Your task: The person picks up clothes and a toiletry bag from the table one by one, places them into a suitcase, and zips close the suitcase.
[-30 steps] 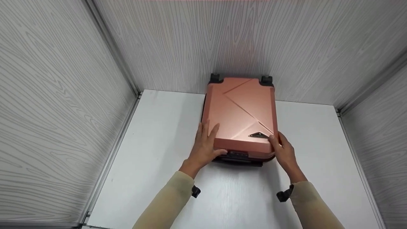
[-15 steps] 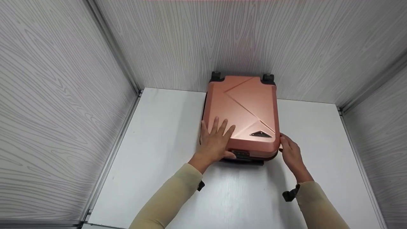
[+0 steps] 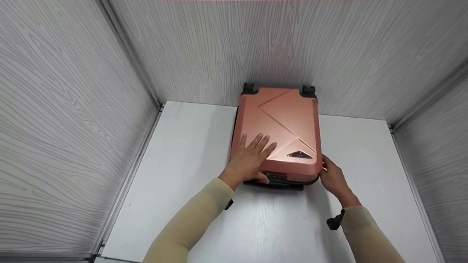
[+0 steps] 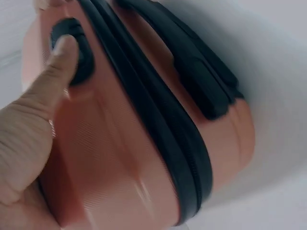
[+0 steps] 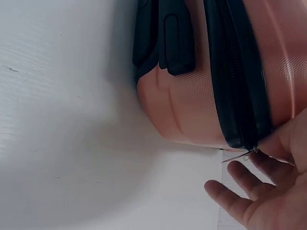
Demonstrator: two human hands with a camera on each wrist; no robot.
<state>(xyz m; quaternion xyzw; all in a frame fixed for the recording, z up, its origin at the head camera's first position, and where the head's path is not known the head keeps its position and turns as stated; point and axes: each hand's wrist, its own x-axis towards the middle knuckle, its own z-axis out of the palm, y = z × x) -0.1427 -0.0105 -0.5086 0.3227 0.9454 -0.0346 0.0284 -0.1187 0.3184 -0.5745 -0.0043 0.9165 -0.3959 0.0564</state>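
- Your suitcase (image 3: 279,120) lies flat on the white table (image 3: 175,157), wheels (image 3: 248,88) toward the back wall (image 3: 204,47). Whether they touch it, cannot tell.
- Changed over the last second: your left hand (image 3: 248,160) has slid from the case's left edge further onto the lid.
- Left state now: fingers spread wide and nearly straight on the shell, holding nothing; thumb at the black lock panel (image 4: 86,57).
- Also changed: your right hand (image 3: 332,177) has left the lid near the badge (image 3: 299,155) and now sits at the side, by the near right corner.
- Right state now: thumb and forefinger narrowed on the zipper pull (image 5: 239,156), apparently pinching it; your other fingers stand apart.
- Case position: much the same throughout; slight shift in the view may be your head's.
- Zipper (image 5: 237,72): no gap seen along the visible stretch.
- Judgement: you have gone from steadying the case two-handed to splitting roles, left as brace, right at the zipper. A steady left palm should keep the shell from creeping under any tug.
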